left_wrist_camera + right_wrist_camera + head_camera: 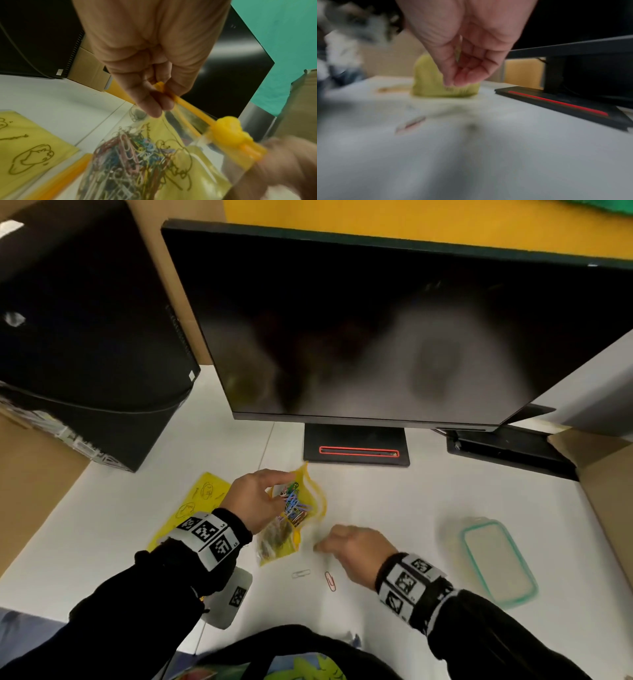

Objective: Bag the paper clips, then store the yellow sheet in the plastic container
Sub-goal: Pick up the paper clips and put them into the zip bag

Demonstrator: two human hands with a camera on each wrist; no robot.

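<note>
Here, the orange zip strip of the bag [140, 159] is pinched between the thumb and fingers [154, 104] of the left hand [255, 501], so that the mouth of the bag is held up and open above the tabletop [394, 501]. A yellow slider [229, 129] is seen further along the same strip. Inside the clear-and-yellow bag a tangle of coloured paper clips [294, 505] is gathered, and line drawings of a cartoon figure are printed on its yellow part; no readable words are made out on it.

The fingers [453, 75] of the right hand [356, 546] are curled together, tips downward, just right of the bag's lower end. A thin greenish streak is glimpsed between them in the right wrist view, but through the blur it cannot be told whether anything is held.

Two loose clips are left on the tabletop near the right hand: a white clip [301, 573] and a pink clip [330, 581], set a little apart.

The yellow sheet [195, 505], marked with similar outline drawings, is laid flat to the left, partly covered by the left wrist. The plastic container [496, 563], clear with a teal-edged lid, is placed well to the right, apart from both hands.

Black-and-white coded marker bands are worn on both wrists over black sleeves. Behind, a dark monitor [376, 330] is stood on a base with a red outlined slot, and a black computer case [78, 337] is set at the left.
</note>
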